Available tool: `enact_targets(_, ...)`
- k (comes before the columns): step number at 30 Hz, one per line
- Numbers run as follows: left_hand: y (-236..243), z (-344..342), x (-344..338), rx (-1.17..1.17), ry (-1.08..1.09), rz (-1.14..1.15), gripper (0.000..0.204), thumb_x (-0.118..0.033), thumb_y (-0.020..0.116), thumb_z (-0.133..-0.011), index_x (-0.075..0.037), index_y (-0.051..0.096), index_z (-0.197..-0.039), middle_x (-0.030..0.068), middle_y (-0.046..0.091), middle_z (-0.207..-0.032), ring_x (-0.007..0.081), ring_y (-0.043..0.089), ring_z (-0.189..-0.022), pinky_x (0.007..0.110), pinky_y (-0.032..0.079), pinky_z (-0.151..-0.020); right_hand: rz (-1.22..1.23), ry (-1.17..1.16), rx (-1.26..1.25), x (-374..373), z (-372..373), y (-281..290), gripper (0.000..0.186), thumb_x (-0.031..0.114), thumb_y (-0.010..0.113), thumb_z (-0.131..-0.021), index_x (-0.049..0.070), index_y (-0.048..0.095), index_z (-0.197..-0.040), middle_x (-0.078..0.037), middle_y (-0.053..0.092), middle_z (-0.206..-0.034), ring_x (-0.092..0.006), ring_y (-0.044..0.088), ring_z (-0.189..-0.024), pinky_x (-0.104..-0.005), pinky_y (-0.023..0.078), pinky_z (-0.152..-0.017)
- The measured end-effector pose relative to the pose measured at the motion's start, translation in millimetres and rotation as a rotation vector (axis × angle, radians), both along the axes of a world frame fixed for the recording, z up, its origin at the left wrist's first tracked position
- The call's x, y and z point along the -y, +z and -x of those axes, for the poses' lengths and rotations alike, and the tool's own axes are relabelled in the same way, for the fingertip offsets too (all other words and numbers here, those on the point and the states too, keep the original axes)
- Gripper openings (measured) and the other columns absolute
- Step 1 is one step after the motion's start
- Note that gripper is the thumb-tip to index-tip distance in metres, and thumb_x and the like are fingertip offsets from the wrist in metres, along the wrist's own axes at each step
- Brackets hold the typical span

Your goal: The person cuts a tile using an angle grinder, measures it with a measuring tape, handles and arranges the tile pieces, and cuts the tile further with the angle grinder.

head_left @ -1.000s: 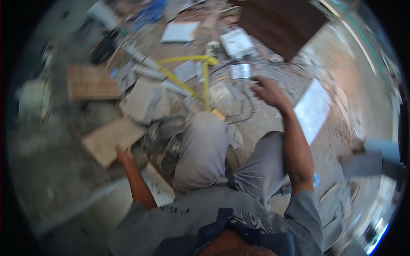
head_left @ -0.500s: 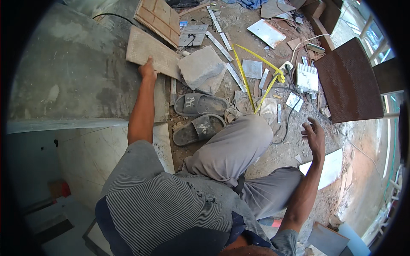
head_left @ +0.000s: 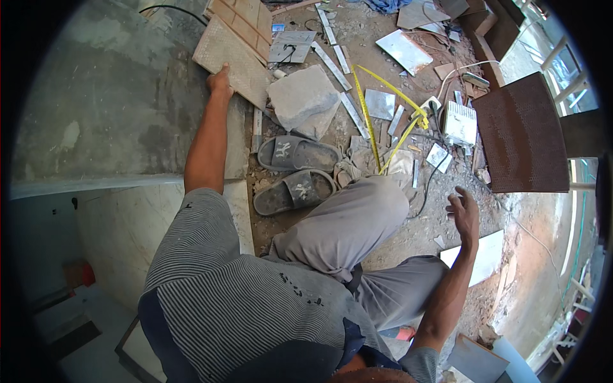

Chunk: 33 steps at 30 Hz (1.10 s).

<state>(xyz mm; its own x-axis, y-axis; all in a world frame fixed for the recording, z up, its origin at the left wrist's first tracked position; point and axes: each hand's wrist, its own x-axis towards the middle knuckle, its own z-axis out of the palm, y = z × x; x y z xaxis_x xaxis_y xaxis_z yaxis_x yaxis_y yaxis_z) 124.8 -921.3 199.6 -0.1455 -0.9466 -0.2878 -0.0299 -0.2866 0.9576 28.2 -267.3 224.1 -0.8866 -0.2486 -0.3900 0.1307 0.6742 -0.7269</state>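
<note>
My left hand [head_left: 220,82], arm stretched forward, grips the lower edge of a beige textured tile [head_left: 233,54], which leans against light wooden-coloured panels [head_left: 248,22] at the upper left. A broken grey slab [head_left: 300,96] lies just right of that tile. My right hand [head_left: 464,210] hangs in the air with loosely spread fingers and nothing in them, above the rubble floor, near a white tile [head_left: 482,255] and a dark cable. Two grey slide sandals [head_left: 300,153] lie in front of my bent leg, beside a yellow folded measuring strip [head_left: 361,96].
Metal strips [head_left: 329,64], small tile pieces [head_left: 380,104], cables and a ribbed white box [head_left: 460,124] litter the floor ahead. A brown textured board [head_left: 520,137] stands at the right. A grey concrete ledge [head_left: 108,102] fills the left, with pale marble tiles [head_left: 147,223] below it.
The view has swung round. My left hand has carried the tile forward, up against the panels, shifting slightly further in the last half second. My right hand has dropped a little.
</note>
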Motion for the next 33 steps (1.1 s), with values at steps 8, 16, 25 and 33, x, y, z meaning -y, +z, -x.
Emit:
enact_targets(8,-13,4,10,0.001,0.018,0.089,0.05,-0.013,0.067,-0.088,0.016,0.045,-0.122,0.0236,0.056,-0.121,0.0333,0.062,-0.101,0.045,0.052,-0.085,-0.039,0.003,0.009,-3,2,2,0.046,0.024,0.058,-0.09,-0.004,0.052,-0.126,-0.018,0.065,-0.092,-0.0184,0.062,-0.07,-0.0303,0.049,-0.062)
enact_targets(16,-44,-7,5,-0.014,0.061,-0.066,0.052,-0.018,0.07,-0.086,0.011,0.048,-0.123,0.0227,0.055,-0.123,0.0342,0.06,-0.103,0.049,0.05,-0.085,-0.052,0.038,-0.003,-2,1,0,0.046,0.025,0.057,-0.09,-0.003,0.051,-0.127,-0.023,0.065,-0.098,-0.0221,0.065,-0.075,-0.032,0.051,-0.064)
enact_targets(25,-61,-31,-16,0.218,0.059,-0.021,0.071,-0.027,0.072,-0.084,0.011,0.037,-0.133,0.0245,0.041,-0.14,0.043,0.045,-0.124,0.059,0.035,-0.101,-0.065,0.02,0.0,4,-5,-3,0.045,0.023,0.055,-0.09,-0.004,0.052,-0.125,-0.021,0.066,-0.095,-0.0212,0.065,-0.073,-0.0323,0.051,-0.063)
enact_targets(33,-94,-50,54,-0.022,-0.171,-0.155,0.056,-0.031,0.059,-0.091,-0.002,0.042,-0.136,0.0193,0.047,-0.132,0.0381,0.048,-0.123,0.058,0.037,-0.101,-0.117,0.116,-0.092,4,13,-13,0.044,0.023,0.058,-0.086,-0.003,0.056,-0.122,-0.024,0.067,-0.102,-0.0325,0.067,-0.092,-0.039,0.05,-0.083)
